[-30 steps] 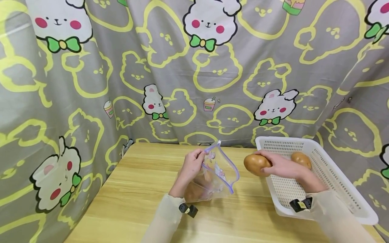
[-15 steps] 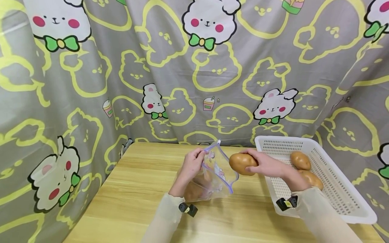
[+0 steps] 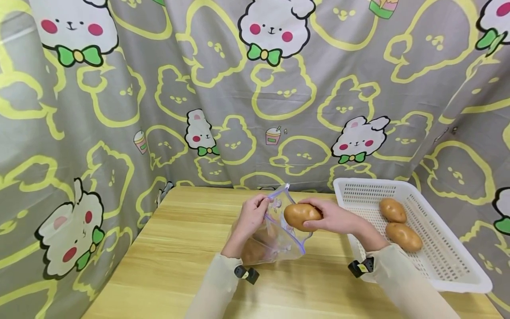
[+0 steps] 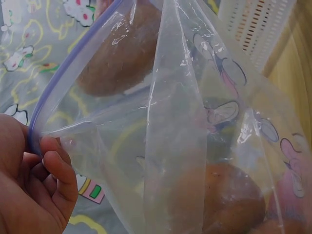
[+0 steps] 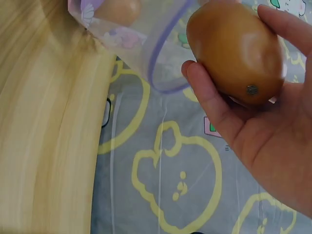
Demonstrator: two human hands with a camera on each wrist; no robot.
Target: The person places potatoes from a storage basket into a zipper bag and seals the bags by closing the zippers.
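My left hand (image 3: 253, 216) pinches the purple-edged rim of a clear zip bag (image 3: 284, 235) and holds its mouth up off the wooden table (image 3: 179, 261). In the left wrist view the fingers (image 4: 46, 168) clamp the rim of the bag (image 4: 180, 136), and a potato (image 4: 229, 200) lies inside at the bottom. My right hand (image 3: 332, 217) grips a brown potato (image 3: 300, 214) right at the bag's open mouth. The right wrist view shows that potato (image 5: 236, 51) held between thumb and fingers beside the bag rim (image 5: 163, 58).
A white perforated basket (image 3: 450, 266) stands on the table at the right with two potatoes (image 3: 392, 210) (image 3: 403, 236) in it. A grey curtain (image 3: 119, 110) printed with rabbits hangs close behind the table and along both sides.
My right hand has carried the potato leftward from the basket's edge to the bag's mouth. The left hand has kept holding the bag open in the same spot.
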